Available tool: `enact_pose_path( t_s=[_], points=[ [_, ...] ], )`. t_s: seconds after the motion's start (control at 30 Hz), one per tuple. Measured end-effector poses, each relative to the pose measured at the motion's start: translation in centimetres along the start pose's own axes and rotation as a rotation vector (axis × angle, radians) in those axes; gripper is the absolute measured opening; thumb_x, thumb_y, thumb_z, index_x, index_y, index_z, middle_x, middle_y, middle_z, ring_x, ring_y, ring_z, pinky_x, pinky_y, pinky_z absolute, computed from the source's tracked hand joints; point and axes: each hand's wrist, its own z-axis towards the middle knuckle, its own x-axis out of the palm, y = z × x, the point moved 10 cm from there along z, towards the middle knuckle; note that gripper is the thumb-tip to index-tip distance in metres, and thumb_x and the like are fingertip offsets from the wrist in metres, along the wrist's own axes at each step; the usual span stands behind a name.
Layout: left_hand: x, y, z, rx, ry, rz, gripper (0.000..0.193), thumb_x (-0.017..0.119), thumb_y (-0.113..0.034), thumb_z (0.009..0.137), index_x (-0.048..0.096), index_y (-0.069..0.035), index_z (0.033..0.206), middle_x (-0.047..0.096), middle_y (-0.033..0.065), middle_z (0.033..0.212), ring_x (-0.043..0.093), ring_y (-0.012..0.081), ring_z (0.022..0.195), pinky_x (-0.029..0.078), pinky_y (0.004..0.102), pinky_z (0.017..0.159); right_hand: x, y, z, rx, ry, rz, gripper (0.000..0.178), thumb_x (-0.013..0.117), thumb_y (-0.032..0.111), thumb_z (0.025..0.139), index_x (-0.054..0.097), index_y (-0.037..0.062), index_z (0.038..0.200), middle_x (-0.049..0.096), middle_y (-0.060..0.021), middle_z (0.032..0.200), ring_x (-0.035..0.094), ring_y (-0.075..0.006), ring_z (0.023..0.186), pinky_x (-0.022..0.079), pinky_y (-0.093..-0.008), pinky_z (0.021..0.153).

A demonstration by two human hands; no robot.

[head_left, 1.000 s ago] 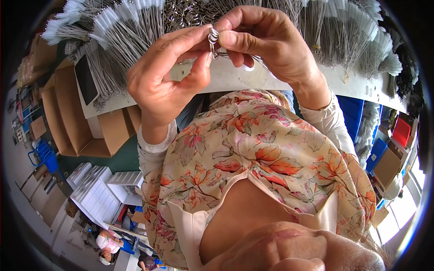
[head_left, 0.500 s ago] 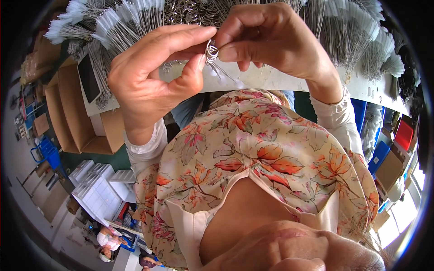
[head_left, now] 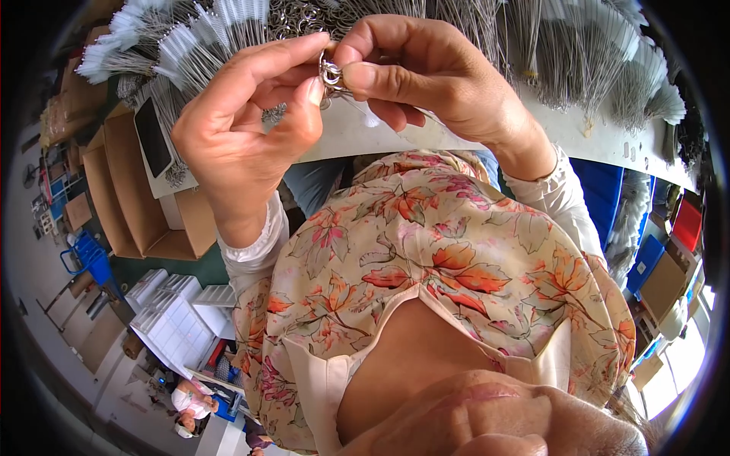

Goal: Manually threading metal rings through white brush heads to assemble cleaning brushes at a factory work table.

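Note:
Close together above the near edge of the table, both my hands work at one metal ring (head_left: 329, 73) with wire loops gathered on it. My left hand (head_left: 247, 114) pinches the ring between thumb and fingertips. From the other side, the thumb and bent fingers of my right hand (head_left: 437, 87) press against the loops; its fingertips partly hide what they grip. Thin wire stems ending in a white bristle tip (head_left: 369, 115) hang below the right fingers. Behind my hands lies a heap of loose metal rings (head_left: 300, 19).
Bundles of wire brushes with white bristles (head_left: 182, 53) line the left of the white table (head_left: 487, 137), and more brush bundles (head_left: 585, 53) the right. A dark phone (head_left: 153, 137) lies at the left edge, beside an open cardboard box (head_left: 141, 197). Another person (head_left: 190, 403) is in the background.
Both hands have shifted slightly left with the ring. The right fingers have closed over the wire stems, which now show less below the ring.

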Motion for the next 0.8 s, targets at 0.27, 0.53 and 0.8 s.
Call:
enact_pose_path(
  t_s=[0.27,0.53,0.8],
  points=[
    [0.3,0.0,0.0,0.003,-0.005,0.01,0.03,0.06,0.017,0.07,0.063,0.008,0.098,0.065,0.0144,0.092,0.065,0.0164,0.078,0.055,0.0248,0.07,-0.2,0.0,0.0,-0.019,0.055,0.292,0.015,0.058,0.017,0.089,0.057,0.002,0.089,0.058,-0.0005,0.074,0.053,-0.0052,0.057,0.039,-0.0185,0.049],
    [0.4,-0.7,-0.2,0.094,-0.049,0.031,0.029,0.061,0.017,0.07,0.063,0.009,0.097,0.064,0.0168,0.094,0.065,0.0181,0.079,0.056,0.0247,0.07,-0.2,-0.9,0.5,0.052,0.105,0.248,0.011,0.055,0.012,0.091,0.054,0.0005,0.09,0.058,-0.0018,0.074,0.053,-0.0066,0.056,0.04,-0.0185,0.048],
    [-0.5,-0.2,-0.4,0.11,-0.083,0.025,0.027,0.061,0.015,0.07,0.062,0.01,0.097,0.064,0.0177,0.096,0.065,0.0188,0.08,0.057,0.0254,0.071,-0.3,-0.4,0.2,-0.117,0.002,0.026,0.017,0.06,0.022,0.088,0.058,0.0058,0.088,0.059,0.001,0.072,0.054,-0.0045,0.056,0.038,-0.0173,0.046]
  ],
)
